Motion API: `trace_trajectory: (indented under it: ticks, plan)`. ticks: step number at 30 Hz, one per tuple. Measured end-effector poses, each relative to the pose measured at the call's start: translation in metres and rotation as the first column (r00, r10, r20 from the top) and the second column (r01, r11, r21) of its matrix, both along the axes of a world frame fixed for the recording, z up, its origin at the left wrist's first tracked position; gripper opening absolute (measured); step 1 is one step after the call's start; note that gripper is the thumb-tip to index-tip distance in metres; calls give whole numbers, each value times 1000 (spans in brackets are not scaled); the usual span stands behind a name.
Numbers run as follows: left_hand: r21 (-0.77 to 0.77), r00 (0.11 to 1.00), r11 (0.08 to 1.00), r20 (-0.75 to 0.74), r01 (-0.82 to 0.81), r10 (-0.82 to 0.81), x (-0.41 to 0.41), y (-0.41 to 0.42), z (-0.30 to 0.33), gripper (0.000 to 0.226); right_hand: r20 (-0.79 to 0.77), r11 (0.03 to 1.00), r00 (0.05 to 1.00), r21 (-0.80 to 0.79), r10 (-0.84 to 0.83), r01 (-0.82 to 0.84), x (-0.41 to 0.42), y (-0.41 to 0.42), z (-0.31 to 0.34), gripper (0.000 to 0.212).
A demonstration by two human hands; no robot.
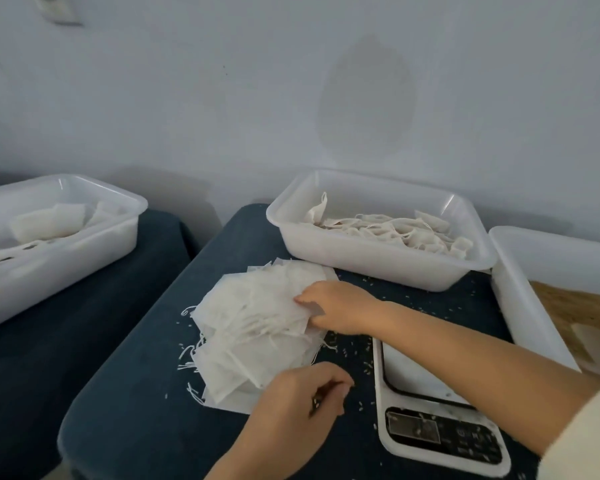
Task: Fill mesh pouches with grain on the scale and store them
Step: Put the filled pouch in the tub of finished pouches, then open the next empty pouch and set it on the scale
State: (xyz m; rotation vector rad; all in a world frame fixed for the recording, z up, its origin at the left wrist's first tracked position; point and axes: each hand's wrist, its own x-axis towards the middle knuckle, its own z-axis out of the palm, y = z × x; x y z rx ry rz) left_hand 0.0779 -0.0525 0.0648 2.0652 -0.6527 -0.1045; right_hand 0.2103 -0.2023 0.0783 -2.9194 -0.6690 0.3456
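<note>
The heap of empty mesh pouches (257,327) lies on the dark-covered bench (136,403), left of the scale (430,403), its long axis running from the near left toward the far tub. The right hand (340,308) reaches across the scale's platform and sits on the heap's far right edge, fingers curled into the top sheets, apparently pinching one loose. The left hand (303,403) is at the heap's near corner, fingers loosely bent; whether it holds anything I cannot tell. Both hands touch the heap, so picking one pouch calls for no reach, only separating it from its neighbours, whose drawstrings trail tangled along the left side. The scale platform looks bare, just right of the heap. Beyond it stands a white tub of filled pouches (381,233); a grain tub (520,306) is at the right; another tub (49,230) sits well apart at the left. Loose grains dot the cover.
</note>
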Motion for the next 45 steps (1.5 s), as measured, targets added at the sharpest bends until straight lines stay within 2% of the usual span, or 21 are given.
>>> trace_trajectory:
  ticks: [3, 10, 13, 18, 20, 22, 24, 26, 28, 29, 30, 32, 33, 35, 37, 39, 41, 43, 45]
  plan:
    - [-8, 1000, 1000, -9, -21, 21, -1, 1, -1, 30, -14, 996, 1000, 89, -16, 17, 2, -5, 3, 37]
    - [-38, 1000, 999, -18, -7, 6, 0, -7, -5, 18, 0, 985, 999, 167, 44, -44, 1, -11, 11, 27]
    - [-48, 1000, 999, -20, -21, 20, 0, -6, -5, 16, 6, 972, 1000, 235, 5, -6, 1, -12, 14, 24]
    - [-110, 993, 989, -78, -102, 94, 4, 0, -8, 26, -76, 892, 994, 440, -83, 108, -1, -17, 24, 10]
    - [-208, 975, 962, -168, -179, 145, 7, 0, -9, 20, -138, 829, 986, 538, -96, 156, -6, -19, 32, 15]
    - [-344, 927, 895, -339, -283, 162, 10, -3, -6, 7, -303, 675, 950, 687, -69, 268, -14, -22, 41, 15]
    - [-477, 830, 781, -551, -403, 92, 17, -8, -1, 39, -461, 485, 887, 780, 17, 396, -25, -26, 50, 23]
    - [-599, 685, 605, -719, -524, -118, 25, -13, 5, 56, -537, 354, 837, 806, 101, 475, -38, -32, 57, 29]
    - [-690, 611, 439, -719, -575, -331, 29, -18, 14, 56, -563, 264, 809, 817, 171, 513, -52, -36, 63, 23]
    - [-728, 616, 353, -686, -588, -388, 31, -20, 16, 54, -571, 235, 798, 817, 194, 527, -59, -39, 65, 20]
    - [-753, 639, 279, -655, -595, -403, 32, -22, 18, 50, -578, 220, 789, 813, 207, 538, -65, -42, 65, 20]
    - [-773, 691, 233, -633, -590, -350, 34, -25, 20, 42, -605, 239, 771, 793, 200, 560, -76, -49, 62, 22]
    - [-772, 710, 252, -635, -583, -304, 33, -26, 20, 38, -620, 258, 763, 779, 182, 571, -81, -53, 61, 21]
    - [-761, 751, 351, -630, -546, -196, 31, -31, 20, 30, -638, 344, 761, 745, 118, 571, -90, -62, 60, 14]
    - [-718, 798, 482, -600, -503, -62, 25, -35, 21, 30, -587, 522, 809, 684, -20, 509, -99, -68, 64, 9]
    - [-662, 836, 581, -546, -473, 58, 20, -39, 23, 29, -389, 621, 901, 662, -195, 420, -106, -71, 69, 31]
    - [-589, 865, 669, -472, -454, 172, 17, -43, 27, 25, -63, 630, 949, 734, -308, 253, -116, -69, 80, 36]
    - [-508, 894, 749, -362, -425, 262, 15, -47, 29, 29, 191, 701, 965, 713, -182, -8, -127, -69, 89, 27]
    - [-442, 920, 809, -241, -388, 309, 13, -51, 31, 36, 263, 789, 965, 594, -7, -157, -136, -69, 95, 29]
